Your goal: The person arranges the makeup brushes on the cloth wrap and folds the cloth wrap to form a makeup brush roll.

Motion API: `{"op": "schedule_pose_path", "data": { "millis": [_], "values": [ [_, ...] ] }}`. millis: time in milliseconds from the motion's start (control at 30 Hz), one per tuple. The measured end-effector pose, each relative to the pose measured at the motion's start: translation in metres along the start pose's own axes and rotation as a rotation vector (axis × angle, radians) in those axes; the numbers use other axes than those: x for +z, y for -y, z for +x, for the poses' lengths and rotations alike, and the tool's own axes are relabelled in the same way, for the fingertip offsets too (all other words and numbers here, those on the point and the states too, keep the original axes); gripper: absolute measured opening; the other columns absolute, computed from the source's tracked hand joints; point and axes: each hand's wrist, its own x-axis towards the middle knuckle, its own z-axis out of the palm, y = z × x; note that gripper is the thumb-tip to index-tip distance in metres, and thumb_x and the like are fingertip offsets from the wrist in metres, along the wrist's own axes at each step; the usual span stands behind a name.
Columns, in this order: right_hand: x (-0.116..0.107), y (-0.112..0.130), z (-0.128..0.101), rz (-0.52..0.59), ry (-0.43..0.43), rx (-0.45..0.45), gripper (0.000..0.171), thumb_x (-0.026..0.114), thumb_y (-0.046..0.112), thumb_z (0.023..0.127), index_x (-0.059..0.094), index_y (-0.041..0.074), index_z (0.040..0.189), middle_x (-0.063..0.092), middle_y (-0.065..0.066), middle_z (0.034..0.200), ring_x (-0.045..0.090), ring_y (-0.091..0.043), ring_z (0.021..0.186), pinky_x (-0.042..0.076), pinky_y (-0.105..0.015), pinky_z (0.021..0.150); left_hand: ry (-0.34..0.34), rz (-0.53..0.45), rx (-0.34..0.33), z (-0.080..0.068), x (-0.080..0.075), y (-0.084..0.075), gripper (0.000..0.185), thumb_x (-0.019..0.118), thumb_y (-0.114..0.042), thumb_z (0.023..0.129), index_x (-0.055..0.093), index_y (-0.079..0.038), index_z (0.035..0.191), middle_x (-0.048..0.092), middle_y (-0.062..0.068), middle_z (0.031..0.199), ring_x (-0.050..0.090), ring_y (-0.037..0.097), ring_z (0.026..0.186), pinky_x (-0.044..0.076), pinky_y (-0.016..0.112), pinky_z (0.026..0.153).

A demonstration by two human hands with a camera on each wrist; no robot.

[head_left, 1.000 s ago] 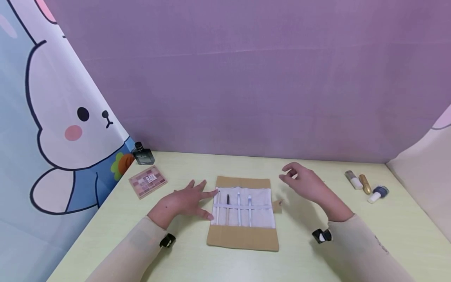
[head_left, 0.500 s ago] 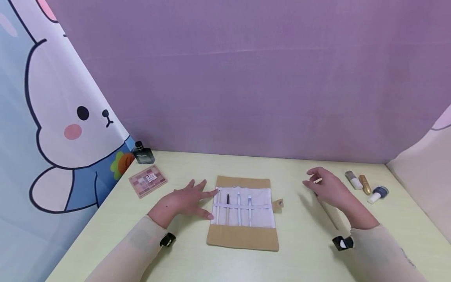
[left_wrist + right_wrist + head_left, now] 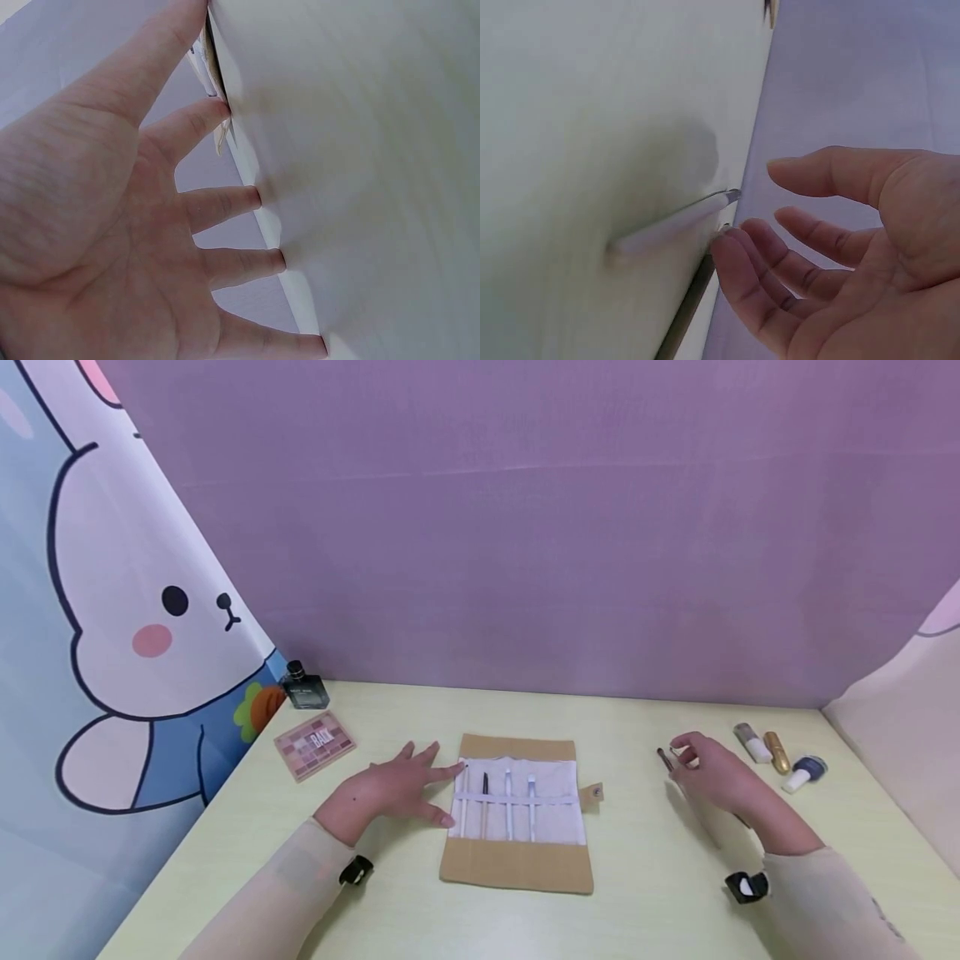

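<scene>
A loose brush point(image 3: 666, 760) lies on the table point(image 3: 645, 902) right of the brush roll point(image 3: 516, 814), well apart from it, its dark tip pointing far-left. The right hand point(image 3: 712, 777) hovers over the brush with its fingers loosely curved and spread, their tips just reaching the handle (the right wrist view shows a pale handle point(image 3: 671, 223) lying by the fingertips point(image 3: 731, 244), not yet gripped). The roll lies open at the table's middle, four brushes point(image 3: 497, 806) tucked under its white band. The left hand point(image 3: 393, 789) rests flat on the table at the roll's left edge, fingers straight and spread, fingertips touching the edge. Right of the right hand sit three small bottles point(image 3: 776, 753). On the far left lie a palette point(image 3: 314, 744) and, behind it, a dark perfume bottle point(image 3: 303, 687).
</scene>
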Motion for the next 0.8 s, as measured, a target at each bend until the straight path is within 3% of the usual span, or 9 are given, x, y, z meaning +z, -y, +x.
{"op": "schedule_pose_path", "data": {
  "millis": [267,567,800],
  "values": [
    [0.0073,-0.0053,0.0047,-0.064,0.01,-0.045,0.051,0.066,0.002,0.091,0.053,-0.017,0.136,0.068,-0.036,0.123,0.068,-0.043,0.11,0.059,-0.053,0.09,0.001,0.004,0.005,0.0005,0.0005,0.001,0.093,0.079,-0.068,0.085,0.038,-0.042,0.165,0.015,0.015,0.182,0.009,0.055,0.166,0.02,0.095,0.112],
    [0.0106,-0.0076,0.0096,-0.063,0.029,-0.026,0.046,0.066,0.002,0.092,0.057,-0.015,0.134,0.07,-0.023,0.112,0.065,-0.03,0.098,0.056,-0.04,0.081,0.0,0.007,-0.009,0.0012,0.0019,0.0006,0.092,0.079,-0.068,0.085,0.039,-0.044,0.164,0.015,0.014,0.182,0.01,0.054,0.166,0.021,0.094,0.112],
    [0.0103,-0.0062,0.0097,-0.064,0.034,-0.018,0.046,0.068,0.005,0.091,0.059,-0.014,0.133,0.069,-0.02,0.109,0.063,-0.027,0.094,0.052,-0.034,0.078,-0.002,0.001,-0.012,0.0019,0.0021,0.0007,0.092,0.08,-0.068,0.084,0.04,-0.044,0.163,0.016,0.014,0.182,0.01,0.054,0.166,0.02,0.094,0.112]
  ]
}}
